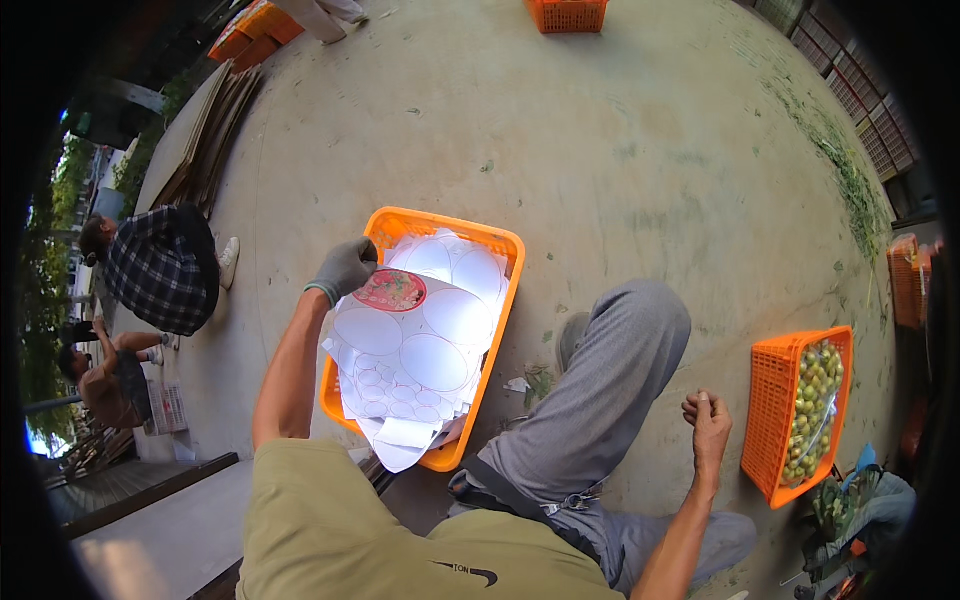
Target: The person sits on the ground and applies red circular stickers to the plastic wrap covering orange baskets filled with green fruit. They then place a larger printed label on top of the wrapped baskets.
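Note:
My left hand [343,270], in a grey glove with a green cuff, pinches the upper left corner of a label sheet [446,358]. One red oval label [391,290] with a printed picture and writing sits on that sheet near my fingers. Other outlines on it are plain white ovals. Beneath lies a pile of similar white sheets [480,271] in an orange plastic crate [501,330]. My bare right hand [706,426] hangs in the air beyond my knee, fingers curled with the thumb against them. I see nothing in it.
Right of me stands an orange crate [765,412] of round green fruit [814,405] with clear plastic film. Flattened cardboard [214,135] lies at upper left. Two people [161,266] are at the left. Another orange crate [568,16] stands far ahead. Plant scraps [847,172] litter the floor.

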Available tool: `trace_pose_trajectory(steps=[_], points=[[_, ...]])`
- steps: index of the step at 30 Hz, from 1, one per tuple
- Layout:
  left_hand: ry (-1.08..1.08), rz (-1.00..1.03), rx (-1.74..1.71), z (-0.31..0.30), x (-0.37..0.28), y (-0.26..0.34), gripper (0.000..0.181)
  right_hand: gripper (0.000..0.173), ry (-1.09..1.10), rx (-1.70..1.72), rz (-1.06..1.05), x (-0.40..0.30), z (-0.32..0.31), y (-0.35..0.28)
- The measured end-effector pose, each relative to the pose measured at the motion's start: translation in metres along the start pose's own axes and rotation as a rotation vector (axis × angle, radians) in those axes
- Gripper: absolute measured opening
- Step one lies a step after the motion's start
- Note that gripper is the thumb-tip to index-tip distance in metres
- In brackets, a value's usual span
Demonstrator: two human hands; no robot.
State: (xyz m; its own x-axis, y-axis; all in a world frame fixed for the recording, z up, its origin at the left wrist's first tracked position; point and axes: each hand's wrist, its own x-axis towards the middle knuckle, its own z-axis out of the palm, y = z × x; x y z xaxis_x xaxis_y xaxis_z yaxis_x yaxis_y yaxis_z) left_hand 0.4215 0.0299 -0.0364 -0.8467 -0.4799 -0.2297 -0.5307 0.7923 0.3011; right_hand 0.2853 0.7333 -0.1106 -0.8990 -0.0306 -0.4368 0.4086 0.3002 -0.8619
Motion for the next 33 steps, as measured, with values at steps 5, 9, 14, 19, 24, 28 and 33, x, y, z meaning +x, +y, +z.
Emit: trace_pose_trajectory(steps=[5,9,14,19,24,28,33], points=[[0.056,0.18,-0.558,-0.062,-0.053,0.119,0.013,0.031,0.132,-0.126,-0.596,-0.033,0.026,-0.166],[0.117,0.668,-0.33,-0.117,-0.129,0.246,0.015,0.059,-0.164,-0.288,-1.13,-0.091,0.104,-0.272],[0.153,0.838,-0.507,-0.143,-0.172,0.34,0.025,0.021,-0.341,-0.248,-1.256,-0.118,0.115,-0.292],[-0.202,0.616,-0.367,-0.149,-0.178,0.349,0.028,0.011,-0.284,0.178,-0.856,-0.135,0.049,-0.286],[-0.24,0.601,-0.678,-0.113,-0.186,0.428,0.026,0.046,0.583,-0.31,-1.295,-0.135,0.0,-0.278],[-0.31,0.771,-0.765,-0.086,-0.199,0.468,0.024,0.041,0.494,-0.332,-1.291,-0.177,-0.019,-0.254],[-0.317,1.115,-0.57,-0.051,-0.202,0.522,0.018,0.039,0.368,-0.131,-1.142,-0.184,-0.045,-0.22]])
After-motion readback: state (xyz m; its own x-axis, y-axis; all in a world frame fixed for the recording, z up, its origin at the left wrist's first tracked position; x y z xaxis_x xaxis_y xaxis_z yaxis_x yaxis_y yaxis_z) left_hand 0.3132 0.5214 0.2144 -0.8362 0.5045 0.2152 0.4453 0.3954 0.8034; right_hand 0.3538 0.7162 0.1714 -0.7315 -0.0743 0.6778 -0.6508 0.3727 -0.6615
